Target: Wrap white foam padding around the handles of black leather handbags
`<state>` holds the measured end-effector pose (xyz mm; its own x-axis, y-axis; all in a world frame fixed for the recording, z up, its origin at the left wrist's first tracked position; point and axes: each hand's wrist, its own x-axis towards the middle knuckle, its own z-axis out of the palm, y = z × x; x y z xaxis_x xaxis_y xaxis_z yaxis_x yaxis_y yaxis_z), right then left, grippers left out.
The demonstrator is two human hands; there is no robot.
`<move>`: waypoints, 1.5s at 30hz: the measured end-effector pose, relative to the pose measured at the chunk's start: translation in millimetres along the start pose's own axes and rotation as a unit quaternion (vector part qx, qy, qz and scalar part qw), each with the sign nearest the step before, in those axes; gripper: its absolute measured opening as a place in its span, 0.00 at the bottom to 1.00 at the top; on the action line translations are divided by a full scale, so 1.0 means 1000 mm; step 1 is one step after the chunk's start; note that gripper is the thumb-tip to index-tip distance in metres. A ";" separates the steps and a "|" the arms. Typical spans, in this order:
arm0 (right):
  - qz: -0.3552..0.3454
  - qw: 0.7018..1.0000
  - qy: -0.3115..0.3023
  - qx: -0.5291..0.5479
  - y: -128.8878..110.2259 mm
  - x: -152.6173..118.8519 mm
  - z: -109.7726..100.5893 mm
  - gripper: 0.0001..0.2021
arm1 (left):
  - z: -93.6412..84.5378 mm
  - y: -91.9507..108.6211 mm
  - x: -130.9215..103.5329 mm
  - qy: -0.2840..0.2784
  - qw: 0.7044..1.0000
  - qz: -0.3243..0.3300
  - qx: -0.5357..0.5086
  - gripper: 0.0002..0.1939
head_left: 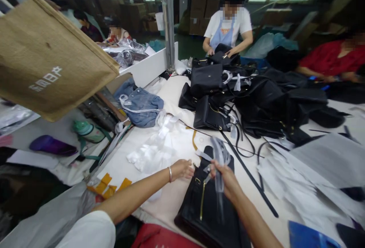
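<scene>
A black handbag (189,202) with a gold zip and a small buckle lies on the white table in front of me. My right hand (224,177) is closed round a bundle of translucent plastic strips (219,153), held over the bag's upper part; the strips are smeared by motion. At the bag's upper left edge, beside a small metal fitting, is my left hand (182,170), its fingers curled together. What they pinch, if anything, is too small to make out. A pale strip (203,155) lies across the bag's top.
Black bags (207,78) and straps pile up at the back right. Crumpled white wrapping (154,145) lies left of my hands, white sheets (299,179) to the right. A denim bundle (142,101) and a hanging brown bag (54,58) are at left. A co-worker (228,27) handles a bag opposite.
</scene>
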<state>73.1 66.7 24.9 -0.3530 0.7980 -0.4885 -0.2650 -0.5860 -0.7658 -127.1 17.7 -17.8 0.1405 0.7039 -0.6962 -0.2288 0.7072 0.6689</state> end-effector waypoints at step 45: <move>-0.039 0.674 0.354 -0.647 0.030 -0.096 -0.194 0.10 | 0.025 -0.058 -0.048 0.040 0.721 0.212 0.659 0.07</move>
<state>273.0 -0.3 -31.7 0.2561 0.9545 -0.1525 0.9079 -0.2917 -0.3012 -96.3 -55.5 -17.0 0.2597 0.9058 -0.3347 0.8860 -0.0857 0.4556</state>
